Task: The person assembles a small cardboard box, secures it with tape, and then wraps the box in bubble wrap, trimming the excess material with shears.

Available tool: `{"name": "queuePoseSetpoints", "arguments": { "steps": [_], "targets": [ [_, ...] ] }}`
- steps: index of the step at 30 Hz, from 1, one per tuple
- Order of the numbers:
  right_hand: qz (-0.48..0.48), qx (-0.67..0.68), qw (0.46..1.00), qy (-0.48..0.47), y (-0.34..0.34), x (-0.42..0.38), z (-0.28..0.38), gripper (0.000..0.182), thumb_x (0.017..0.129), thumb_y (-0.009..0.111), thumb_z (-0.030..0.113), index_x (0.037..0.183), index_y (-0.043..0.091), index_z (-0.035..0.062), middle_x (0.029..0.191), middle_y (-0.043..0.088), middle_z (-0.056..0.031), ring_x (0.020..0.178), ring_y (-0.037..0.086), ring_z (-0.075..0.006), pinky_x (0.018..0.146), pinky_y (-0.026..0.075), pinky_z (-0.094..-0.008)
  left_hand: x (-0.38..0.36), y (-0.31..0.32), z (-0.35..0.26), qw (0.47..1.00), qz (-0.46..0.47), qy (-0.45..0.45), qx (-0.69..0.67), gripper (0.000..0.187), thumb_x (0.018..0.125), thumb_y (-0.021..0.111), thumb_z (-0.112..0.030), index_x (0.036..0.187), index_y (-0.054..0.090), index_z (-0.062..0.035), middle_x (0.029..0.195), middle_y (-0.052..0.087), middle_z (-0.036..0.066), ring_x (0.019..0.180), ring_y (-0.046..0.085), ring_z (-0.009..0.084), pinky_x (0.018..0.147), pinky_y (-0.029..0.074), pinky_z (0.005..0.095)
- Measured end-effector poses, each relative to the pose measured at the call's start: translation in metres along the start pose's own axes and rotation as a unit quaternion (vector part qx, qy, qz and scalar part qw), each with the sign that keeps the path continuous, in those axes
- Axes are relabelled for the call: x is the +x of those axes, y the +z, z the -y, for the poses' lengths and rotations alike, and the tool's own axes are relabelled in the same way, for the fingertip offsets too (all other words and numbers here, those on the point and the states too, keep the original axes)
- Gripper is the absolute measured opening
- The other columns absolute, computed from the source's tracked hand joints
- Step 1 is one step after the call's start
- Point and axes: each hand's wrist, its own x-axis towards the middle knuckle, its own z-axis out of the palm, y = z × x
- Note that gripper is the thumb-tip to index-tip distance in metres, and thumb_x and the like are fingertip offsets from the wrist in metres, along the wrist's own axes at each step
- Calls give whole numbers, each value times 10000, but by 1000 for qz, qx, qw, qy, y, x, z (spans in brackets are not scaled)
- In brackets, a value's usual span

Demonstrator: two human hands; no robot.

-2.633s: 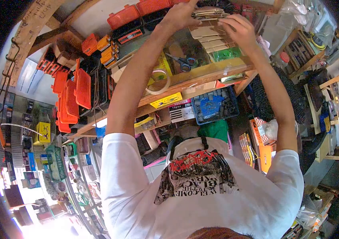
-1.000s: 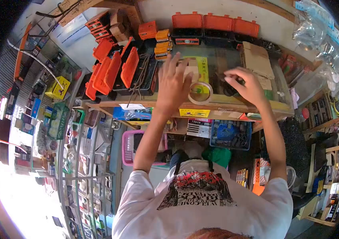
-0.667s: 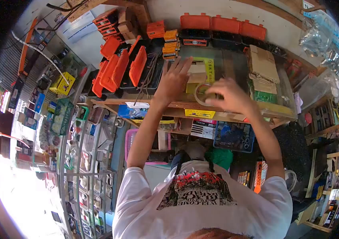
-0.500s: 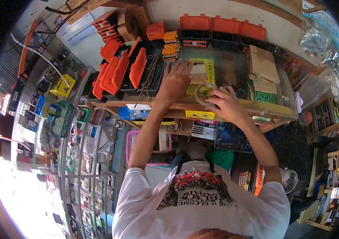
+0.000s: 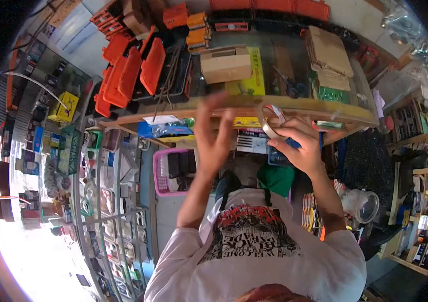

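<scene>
While the tape roll (image 5: 269, 120) was lying on the table (image 5: 294, 104) half a second ago, you are now lifting it clear in your right hand (image 5: 299, 146), fingers pinched around its rim, just off the front edge. Your left hand (image 5: 213, 137) is pulling back too, open and empty. That is leaving the cardboard box (image 5: 226, 66) uncovered on the table, beside the scissors (image 5: 290, 88) and orange cases (image 5: 133, 75), with crowded shop shelves all around you.
</scene>
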Motion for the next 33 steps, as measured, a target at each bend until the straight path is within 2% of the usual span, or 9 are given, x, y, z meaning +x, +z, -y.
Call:
{"name": "queuePoseSetpoints", "arguments": {
  "steps": [1, 9, 15, 20, 21, 24, 27, 28, 33],
  "targets": [
    [4, 6, 1000, 6, 3, -9, 3, 290, 727, 887, 111, 956, 742, 9, 851, 708, -87, 757, 658, -232, 732, 440, -361, -26, 10, 6, 986, 6, -114, -118, 451, 975, 649, -130, 1386, 536, 16, 1394, 573, 168, 1324, 518, 241, 1108, 387, 356],
    [57, 89, 992, 68, 54, -68, 22, 285, 700, 915, 147, 887, 740, 21, 805, 676, -66, 752, 608, -238, 731, 435, -359, -108, 13, 42, 926, -12, -206, -315, 426, 1005, 640, -116, 1392, 523, 17, 1402, 578, 117, 1269, 547, 183, 1070, 430, 334],
    [182, 164, 954, 172, 84, -99, 35, 290, 725, 917, 223, 839, 704, 61, 829, 690, -65, 773, 637, -243, 743, 462, -366, -150, 2, 56, 938, -130, -260, -191, 167, 993, 705, -152, 988, 650, 6, 935, 748, 60, 872, 665, 94, 783, 528, 242],
    [406, 231, 846, 259, 96, -144, 39, 334, 799, 881, 351, 822, 691, 76, 841, 697, -76, 834, 692, -237, 761, 518, -359, -198, -21, 53, 956, 68, -284, 24, 62, 948, 697, -35, 949, 699, 27, 925, 762, 112, 849, 696, 125, 764, 562, 285],
    [431, 223, 837, 253, 96, -149, 43, 348, 811, 875, 361, 827, 690, 66, 834, 695, -76, 829, 697, -215, 750, 522, -342, -215, -20, 67, 955, 81, -283, -29, 76, 940, 711, -56, 934, 712, 20, 920, 766, 113, 828, 698, 119, 754, 565, 290],
    [488, 295, 736, 365, 101, -179, 43, 599, 860, 765, 587, 1086, 706, 36, 1055, 731, -115, 979, 697, -233, 908, 532, -376, -236, -19, 63, 943, 82, -323, -21, 134, 953, 726, -115, 932, 702, 15, 908, 768, 101, 829, 699, 105, 744, 570, 287],
    [491, 276, 723, 400, 97, -186, 42, 663, 864, 746, 611, 1199, 699, 40, 1148, 726, -130, 1054, 690, -234, 957, 525, -381, -222, -21, 59, 938, 104, -330, 10, 158, 979, 704, -133, 957, 672, 20, 925, 767, 111, 859, 709, 116, 749, 574, 287],
    [386, 357, 744, 412, 100, -193, 47, 445, 849, 845, 429, 963, 708, 22, 900, 701, -11, 807, 600, -79, 731, 475, -260, -221, -22, 62, 935, 124, -331, 6, 149, 987, 689, -115, 967, 653, 28, 950, 767, 131, 885, 721, 139, 762, 581, 300],
    [461, 334, 713, 409, 89, -180, 45, 425, 901, 792, 424, 1050, 716, 34, 941, 718, -31, 887, 645, -108, 817, 509, -302, -234, -15, 90, 947, 146, -284, 31, 214, 978, 716, -211, 917, 671, -11, 823, 757, 91, 780, 696, 81, 660, 560, 301]
  ]
}}
